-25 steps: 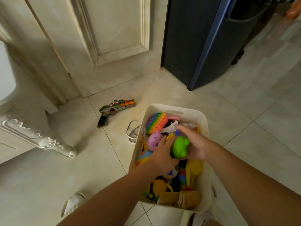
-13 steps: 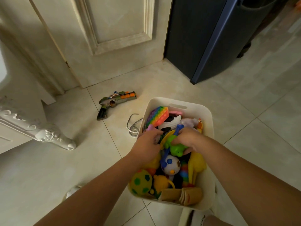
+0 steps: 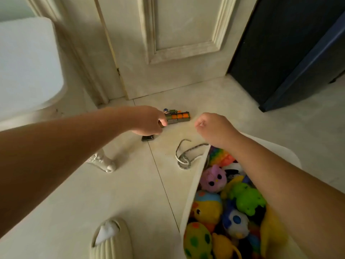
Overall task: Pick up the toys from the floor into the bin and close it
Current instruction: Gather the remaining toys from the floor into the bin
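Observation:
A camouflage toy gun (image 3: 177, 116) with orange darts lies on the tiled floor in front of the door. My left hand (image 3: 149, 121) reaches over its rear part with fingers curled round it; the grip's black base (image 3: 147, 137) shows below the hand. My right hand (image 3: 214, 129) hovers loosely curled over the floor by the bin's far corner, holding nothing. A grey toy snake (image 3: 183, 157) lies coiled against the white bin (image 3: 194, 184). The bin is full of toys, among them a green frog (image 3: 248, 199) and a pink plush (image 3: 213, 178). No lid is in view.
A cream panelled door (image 3: 183, 43) stands straight ahead. A dark cabinet (image 3: 291, 53) fills the right back. White furniture with a carved leg (image 3: 106, 163) stands at the left. My slippered foot (image 3: 110, 238) is near the bottom edge.
Both hands have left the bin. My left hand reached forward to the toy gun and my right hand rose over the bin's far corner. The view has shifted left.

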Demonstrator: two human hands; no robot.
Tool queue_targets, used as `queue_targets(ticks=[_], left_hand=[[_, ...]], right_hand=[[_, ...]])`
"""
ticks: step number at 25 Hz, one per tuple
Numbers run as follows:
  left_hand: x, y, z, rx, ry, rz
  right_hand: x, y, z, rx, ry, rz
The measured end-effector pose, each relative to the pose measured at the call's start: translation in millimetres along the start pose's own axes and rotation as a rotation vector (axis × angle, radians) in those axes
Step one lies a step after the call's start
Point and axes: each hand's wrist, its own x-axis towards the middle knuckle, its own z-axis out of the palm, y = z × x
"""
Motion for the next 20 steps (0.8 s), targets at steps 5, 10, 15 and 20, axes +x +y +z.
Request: queue_targets(ticks=[5, 10, 15, 20], left_hand=[[73, -67, 60, -0.171, -0.011, -0.124], [123, -99, 139, -0.408, -0.01, -0.264], [132, -104, 174, -0.474, -0.019, -0.284], [142, -107, 178, -0.473, 0.08, -0.359]], right_hand=[[103, -20, 100, -0.251, -0.422, 0.151], [154, 23, 194, -0.299, -0.551, 0.623], [143, 53, 229, -0.243, -0.239, 0.849], [146, 62, 204, 0.043, -0.036, 0.658]])
